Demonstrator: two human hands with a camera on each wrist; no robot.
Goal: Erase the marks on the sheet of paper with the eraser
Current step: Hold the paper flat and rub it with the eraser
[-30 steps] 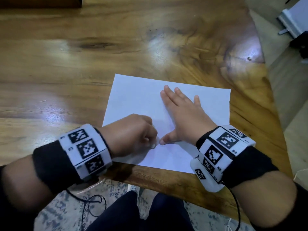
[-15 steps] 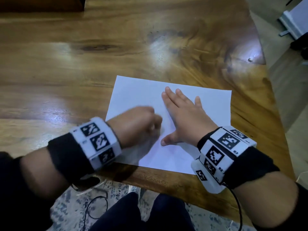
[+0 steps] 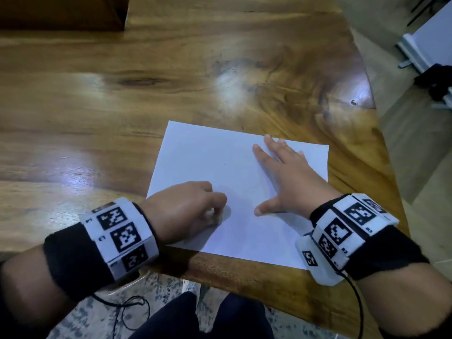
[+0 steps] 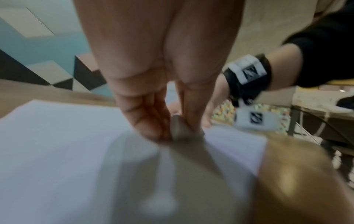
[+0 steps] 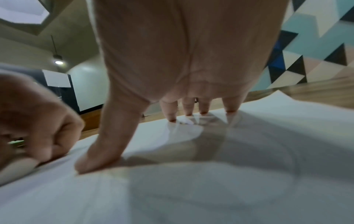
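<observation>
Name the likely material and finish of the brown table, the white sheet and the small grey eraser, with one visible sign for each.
Brown table: looks like varnished wood; grain, a dark knot, glossy glare.
White sheet: matte paper, thin, lying flat under the right hand.
Small grey eraser: probably rubber, dull surface, pinched by the left hand; blur leaves it uncertain.

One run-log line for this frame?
left hand pinches eraser on paper | right hand flat, pressing paper | table

A glossy wooden bench (image 3: 171,69) stood over speckled floor (image 3: 73,321). A triangle-patterned wall (image 5: 316,50) rose behind; a ceiling lamp (image 5: 58,61) glowed.
</observation>
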